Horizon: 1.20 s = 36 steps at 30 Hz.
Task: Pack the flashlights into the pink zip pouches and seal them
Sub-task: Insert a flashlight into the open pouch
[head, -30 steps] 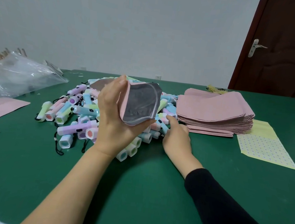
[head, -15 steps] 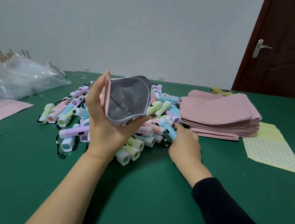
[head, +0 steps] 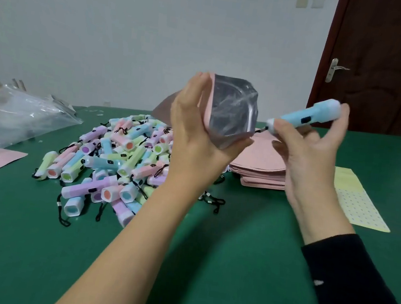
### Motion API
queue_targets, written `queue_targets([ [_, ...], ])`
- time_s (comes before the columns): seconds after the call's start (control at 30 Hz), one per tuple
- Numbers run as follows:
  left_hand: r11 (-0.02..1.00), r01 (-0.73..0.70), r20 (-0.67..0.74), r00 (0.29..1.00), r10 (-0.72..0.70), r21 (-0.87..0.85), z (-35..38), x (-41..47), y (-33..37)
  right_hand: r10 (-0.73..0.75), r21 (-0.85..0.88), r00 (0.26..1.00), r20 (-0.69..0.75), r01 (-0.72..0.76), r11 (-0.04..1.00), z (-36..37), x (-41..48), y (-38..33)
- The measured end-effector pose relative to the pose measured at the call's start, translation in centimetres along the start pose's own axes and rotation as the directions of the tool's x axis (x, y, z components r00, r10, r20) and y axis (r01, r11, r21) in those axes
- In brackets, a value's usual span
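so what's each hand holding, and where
Left hand grips the open pink pouch by its sides. Right hand holds a blue flashlight, fingers at its tail and head.

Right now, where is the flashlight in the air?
Head view, right of centre: the flashlight is in the right hand, its tail beside the open pouch that the left hand holds.

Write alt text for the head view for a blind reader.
A left hand holds a pink zip pouch open while the right hand points a blue flashlight, tail first, at its mouth. Beyond lie a pile of flashlights and a stack of pink pouches on a green table.
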<state>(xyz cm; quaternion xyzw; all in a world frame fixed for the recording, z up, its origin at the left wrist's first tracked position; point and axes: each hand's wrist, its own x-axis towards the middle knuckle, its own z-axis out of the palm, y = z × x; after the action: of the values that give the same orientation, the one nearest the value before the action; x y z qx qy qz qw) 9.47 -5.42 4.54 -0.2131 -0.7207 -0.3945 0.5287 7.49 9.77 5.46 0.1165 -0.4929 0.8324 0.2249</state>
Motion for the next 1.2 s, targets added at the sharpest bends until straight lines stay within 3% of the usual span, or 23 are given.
queue_targets([
  [0.1,0.995,0.067,0.009,0.998,-0.068,0.076,2.4,0.3,1.2,-0.107,0.134,0.992,-0.07,0.116,0.984,-0.8,0.2,-2.2],
  [0.2,0.99,0.099,0.044,0.994,-0.103,0.097,4.2,-0.8,1.2,-0.173,0.15,0.981,-0.089,0.185,0.971,-1.1,0.0,-2.8],
  [0.33,0.982,0.188,-0.01,0.982,-0.188,0.01,5.7,-3.1,0.4,-0.35,-0.053,0.936,0.034,0.351,0.935,-0.5,-0.6,-2.2],
  [0.47,0.975,0.177,-0.046,0.982,-0.184,-0.131,5.9,-4.5,-0.1,-0.434,-0.343,0.857,0.279,0.511,0.788,0.2,-1.5,-1.3],
  [0.6,0.96,0.205,-0.04,0.975,-0.216,-0.191,5.5,-5.0,-0.2,-0.402,-0.49,0.807,0.432,0.584,0.647,0.7,-2.4,-0.9],
  [0.77,0.96,0.197,-0.087,0.972,-0.218,-0.2,5.2,-5.2,-0.2,-0.41,-0.641,0.744,0.527,0.665,0.384,1.1,-2.8,-0.5],
  [0.87,0.946,0.237,-0.091,0.961,-0.262,-0.219,4.8,-5.2,-0.5,-0.383,-0.665,0.75,0.54,0.659,0.351,1.3,-3.0,-0.4],
  [0.97,0.939,0.253,-0.113,0.952,-0.284,-0.231,4.7,-5.1,-0.6,-0.22,-0.691,0.747,0.628,0.665,0.285,1.5,-3.1,-0.2],
  [1.0,0.935,0.256,-0.124,0.948,-0.292,-0.245,4.7,-4.9,-0.5,-0.174,-0.688,0.738,0.652,0.672,0.273,1.5,-3.1,0.1],
  [1.07,0.925,0.26,-0.138,0.942,-0.306,-0.277,4.4,-4.5,-0.3,-0.216,-0.67,0.732,0.646,0.68,0.299,1.4,-3.0,0.3],
  [1.13,0.91,0.247,-0.137,0.942,-0.306,-0.333,4.2,-4.3,-0.3,-0.322,-0.655,0.769,0.553,0.639,0.402,0.9,-2.5,0.5],
  [1.2,0.91,0.246,-0.142,0.941,-0.306,-0.334,3.9,-4.2,-0.1,-0.319,-0.631,0.84,0.439,0.541,0.556,-0.1,-1.8,0.9],
])
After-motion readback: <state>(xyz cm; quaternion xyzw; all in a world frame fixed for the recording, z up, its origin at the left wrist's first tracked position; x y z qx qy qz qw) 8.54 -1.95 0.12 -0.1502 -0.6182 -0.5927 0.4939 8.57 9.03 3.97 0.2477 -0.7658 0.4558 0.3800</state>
